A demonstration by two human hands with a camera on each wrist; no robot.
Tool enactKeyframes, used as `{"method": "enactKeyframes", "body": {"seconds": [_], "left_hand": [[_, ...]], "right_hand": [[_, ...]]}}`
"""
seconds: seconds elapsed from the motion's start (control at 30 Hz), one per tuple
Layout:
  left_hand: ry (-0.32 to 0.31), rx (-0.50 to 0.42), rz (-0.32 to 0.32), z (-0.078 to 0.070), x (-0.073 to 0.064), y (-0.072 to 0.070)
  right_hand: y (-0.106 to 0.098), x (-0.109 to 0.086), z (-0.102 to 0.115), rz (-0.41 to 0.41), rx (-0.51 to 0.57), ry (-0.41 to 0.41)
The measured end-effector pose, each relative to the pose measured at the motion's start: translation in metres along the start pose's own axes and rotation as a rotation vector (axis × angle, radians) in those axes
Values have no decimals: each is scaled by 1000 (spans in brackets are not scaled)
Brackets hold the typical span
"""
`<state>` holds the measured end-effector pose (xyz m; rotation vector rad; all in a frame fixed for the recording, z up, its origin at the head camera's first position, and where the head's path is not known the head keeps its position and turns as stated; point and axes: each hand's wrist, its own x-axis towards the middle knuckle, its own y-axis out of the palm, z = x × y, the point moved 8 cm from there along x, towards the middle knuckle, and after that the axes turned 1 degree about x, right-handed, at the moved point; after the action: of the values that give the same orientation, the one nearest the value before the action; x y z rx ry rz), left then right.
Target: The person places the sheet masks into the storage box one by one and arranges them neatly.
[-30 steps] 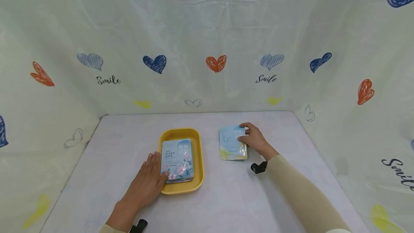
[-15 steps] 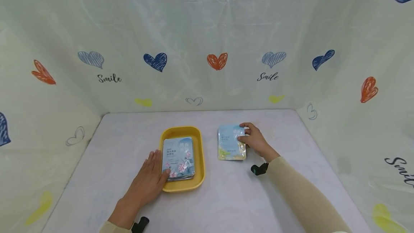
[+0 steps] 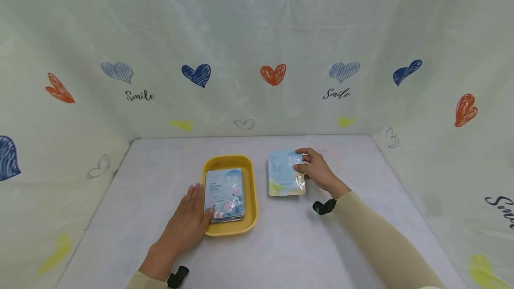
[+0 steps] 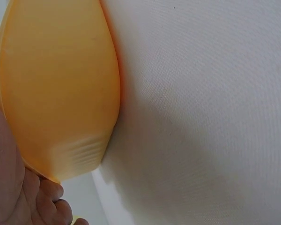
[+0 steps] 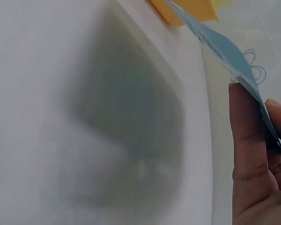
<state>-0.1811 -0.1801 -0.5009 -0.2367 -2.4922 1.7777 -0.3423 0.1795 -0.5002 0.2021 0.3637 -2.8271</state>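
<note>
In the head view, my right hand pinches a light blue sheet mask packet by its right edge, thumb in front and fingers behind. The right wrist view shows this packet tilted, held above the table with a shadow below. My left hand lies with straight fingers along the left rim of a yellow tray, its thumb over the lower left corner of a stack of blue-grey, flower-printed packets inside. From the left wrist, the tray's outer wall fills much of the view, with fingers at its rim.
Both the tray and the hands are over a white-covered table. A pale curtain printed with hearts and the word Smile stands behind it and at both sides. A gap of bare tabletop separates the tray from the held packet.
My right hand has shifted the blue packet a little to the left, toward the tray, and raised it slightly. The left hand stays at the tray. The head view has tilted and turned a little.
</note>
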Motion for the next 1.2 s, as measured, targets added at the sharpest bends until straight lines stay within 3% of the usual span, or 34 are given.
{"method": "enactKeyframes", "body": {"seconds": [0.33, 0.5, 0.83, 1.2], "left_hand": [[11, 17, -28, -4, -1, -5], [10, 26, -23, -5, -2, -5], [-2, 43, -23, -3, 0, -2], [14, 66, -39, -4, 0, -3]], "right_hand": [[8, 5, 33, -32, 24, -23], [22, 7, 52, -23, 52, -52], [75, 10, 57, 33, 76, -49], [135, 9, 55, 105, 6, -48]]}}
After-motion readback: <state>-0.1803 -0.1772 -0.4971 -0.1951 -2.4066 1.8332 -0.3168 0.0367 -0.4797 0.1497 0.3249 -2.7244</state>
